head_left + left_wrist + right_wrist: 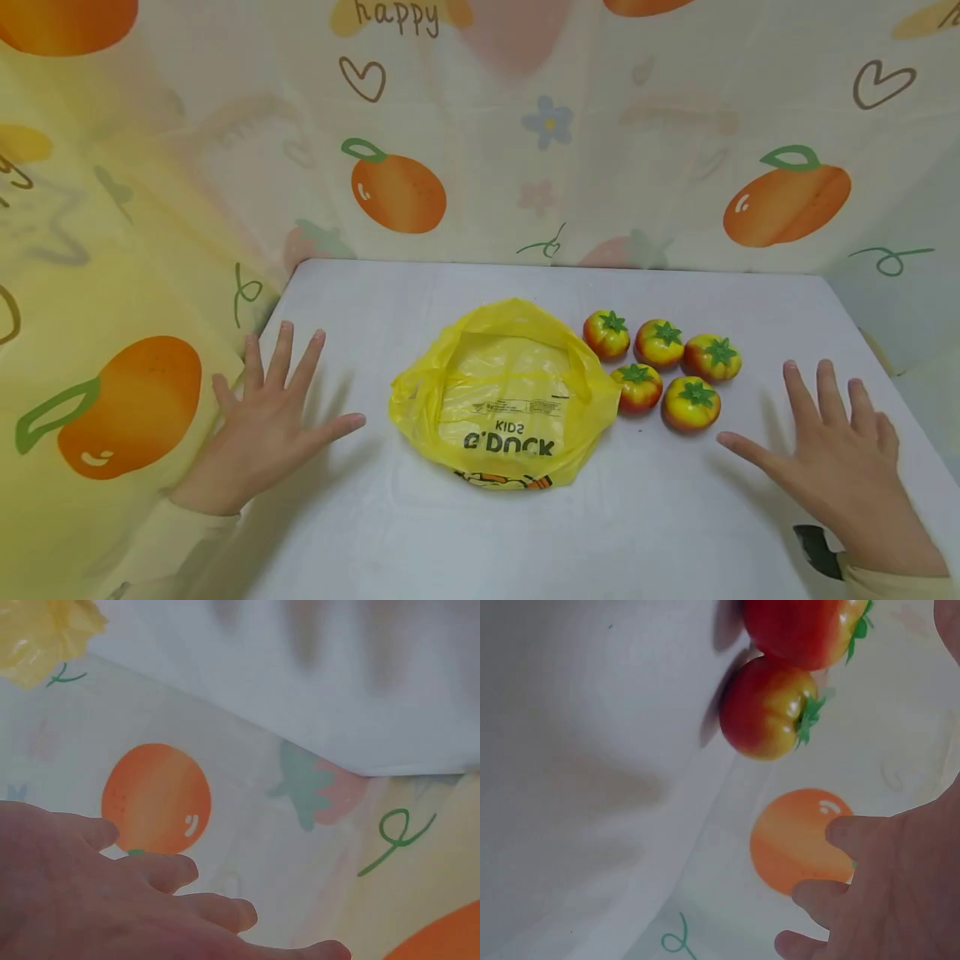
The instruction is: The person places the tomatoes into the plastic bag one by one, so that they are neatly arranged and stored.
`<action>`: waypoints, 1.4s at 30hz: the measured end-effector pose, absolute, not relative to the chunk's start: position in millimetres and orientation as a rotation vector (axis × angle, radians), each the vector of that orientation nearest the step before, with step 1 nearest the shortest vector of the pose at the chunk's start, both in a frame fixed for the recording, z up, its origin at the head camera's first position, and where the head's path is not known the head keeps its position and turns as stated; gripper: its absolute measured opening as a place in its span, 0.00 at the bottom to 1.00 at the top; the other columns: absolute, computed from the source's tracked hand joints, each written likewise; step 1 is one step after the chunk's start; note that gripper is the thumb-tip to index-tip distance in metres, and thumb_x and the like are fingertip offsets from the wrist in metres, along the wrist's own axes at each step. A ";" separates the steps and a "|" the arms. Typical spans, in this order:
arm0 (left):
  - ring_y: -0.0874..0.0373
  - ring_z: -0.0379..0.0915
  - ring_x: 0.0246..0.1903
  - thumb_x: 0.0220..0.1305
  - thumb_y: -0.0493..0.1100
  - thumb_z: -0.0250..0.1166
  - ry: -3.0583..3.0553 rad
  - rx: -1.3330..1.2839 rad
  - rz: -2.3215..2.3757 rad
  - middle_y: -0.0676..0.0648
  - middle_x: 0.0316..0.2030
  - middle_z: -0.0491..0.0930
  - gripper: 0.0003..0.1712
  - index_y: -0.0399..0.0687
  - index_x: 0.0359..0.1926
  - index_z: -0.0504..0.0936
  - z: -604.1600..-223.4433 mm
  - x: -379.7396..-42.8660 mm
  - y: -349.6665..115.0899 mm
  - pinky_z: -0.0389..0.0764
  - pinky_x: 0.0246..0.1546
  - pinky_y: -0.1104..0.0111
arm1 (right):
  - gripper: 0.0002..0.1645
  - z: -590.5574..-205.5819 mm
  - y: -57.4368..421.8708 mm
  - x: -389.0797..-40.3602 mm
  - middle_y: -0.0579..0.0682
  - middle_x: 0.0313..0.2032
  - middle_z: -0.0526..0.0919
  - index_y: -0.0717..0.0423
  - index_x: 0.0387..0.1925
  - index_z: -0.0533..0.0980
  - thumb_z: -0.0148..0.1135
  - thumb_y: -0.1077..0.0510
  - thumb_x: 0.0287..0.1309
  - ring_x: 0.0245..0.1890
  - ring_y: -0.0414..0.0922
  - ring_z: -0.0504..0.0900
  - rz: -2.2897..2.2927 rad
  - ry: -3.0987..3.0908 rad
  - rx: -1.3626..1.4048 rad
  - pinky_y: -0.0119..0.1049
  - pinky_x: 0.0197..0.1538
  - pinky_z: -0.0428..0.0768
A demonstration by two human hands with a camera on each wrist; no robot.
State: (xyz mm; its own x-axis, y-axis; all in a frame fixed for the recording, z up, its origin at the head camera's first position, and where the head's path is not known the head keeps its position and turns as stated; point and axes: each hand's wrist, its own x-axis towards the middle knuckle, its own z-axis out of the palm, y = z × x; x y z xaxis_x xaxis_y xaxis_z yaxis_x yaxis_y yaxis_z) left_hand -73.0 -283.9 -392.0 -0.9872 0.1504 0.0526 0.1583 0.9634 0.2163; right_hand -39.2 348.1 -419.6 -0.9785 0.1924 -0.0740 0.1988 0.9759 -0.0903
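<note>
A yellow plastic bag [502, 400] lies on the table with its mouth spread wide and upside-down lettering on it. Just right of it sit several red-and-yellow toy tomatoes [691, 405] with green star-shaped tops, the nearest ones close against the bag's edge. My left hand [273, 417] is held over the table's left side, fingers spread, touching nothing. Over the right side my right hand [843, 458] is spread the same way, its thumb nearest the front tomato. The right wrist view shows two tomatoes [769, 709] beyond the fingers. In the left wrist view the bag [45, 637] shows at a corner.
The white table [480, 542] ends at the back against a cloth [480, 167] printed with oranges, hearts and flowers. More of that cloth hangs along the left side. A dark patch [817, 550] shows beside the right wrist.
</note>
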 end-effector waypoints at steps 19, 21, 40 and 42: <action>0.37 0.09 0.85 0.63 0.83 0.62 -3.115 -0.364 -0.640 0.52 0.87 0.19 0.68 0.71 0.88 0.31 -394.5 -94.6 -224.1 0.36 0.68 0.15 | 0.80 -414.9 316.8 -50.8 0.75 0.83 0.41 0.57 0.87 0.44 0.62 0.12 0.52 0.79 0.79 0.45 -0.251 3.148 0.104 0.85 0.70 0.51; 0.37 0.13 0.86 0.62 0.85 0.60 -3.121 -0.370 -0.660 0.52 0.87 0.20 0.68 0.73 0.87 0.30 -395.4 -97.6 -217.6 0.39 0.69 0.16 | 0.80 -413.5 313.4 -52.3 0.76 0.83 0.44 0.57 0.87 0.47 0.63 0.12 0.52 0.77 0.80 0.49 -0.261 3.162 0.084 0.85 0.69 0.53; 0.30 0.63 0.78 0.72 0.68 0.66 -3.180 -0.382 -0.832 0.30 0.84 0.53 0.62 0.46 0.88 0.43 -391.8 -119.2 -176.0 0.73 0.71 0.37 | 0.64 -408.4 285.5 -59.8 0.76 0.68 0.72 0.57 0.76 0.69 0.71 0.19 0.53 0.63 0.74 0.73 -0.316 3.222 -0.045 0.76 0.57 0.78; 0.30 0.64 0.78 0.73 0.66 0.66 -3.200 -0.365 -0.829 0.30 0.82 0.58 0.59 0.42 0.87 0.46 -391.9 -120.2 -174.2 0.72 0.73 0.37 | 0.63 -408.4 283.9 -61.2 0.75 0.67 0.73 0.58 0.77 0.69 0.72 0.20 0.54 0.63 0.74 0.74 -0.310 3.218 -0.053 0.76 0.57 0.79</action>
